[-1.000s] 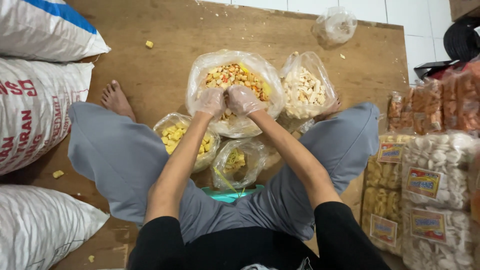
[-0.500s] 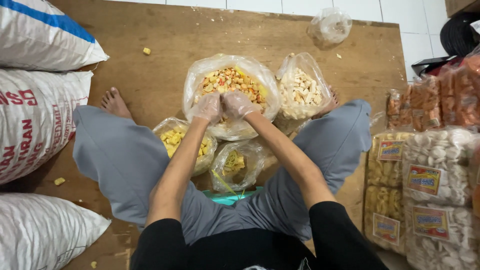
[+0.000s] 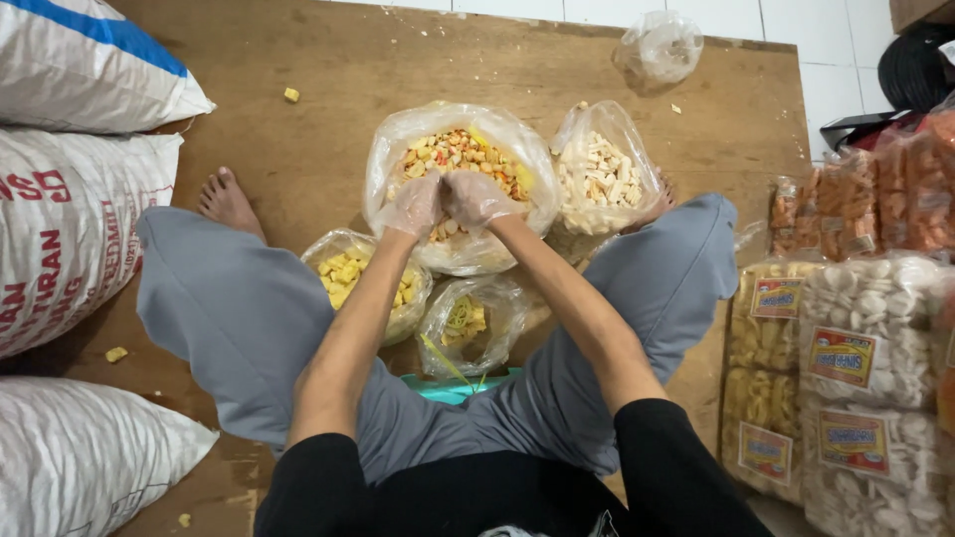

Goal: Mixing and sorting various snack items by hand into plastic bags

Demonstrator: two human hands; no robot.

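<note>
Hands shifted slightly up since earlier: left hand and right hand, gloved, curled together in mixed-snack bag mid wooden board, contents gripped unclear

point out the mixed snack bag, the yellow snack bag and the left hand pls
mixed snack bag (image 3: 497, 139), head view, on the snacks at its open top
yellow snack bag (image 3: 343, 270), head view, on the yellow pieces inside
left hand (image 3: 416, 204), head view, back of the gloved hand

Centre: both hands, left hand and right hand, in the mixed-snack bag
Right of it: stick-snack bag
Below-left: chunk-snack bag
Left edge: sacks
Right edge: packed packets
</note>
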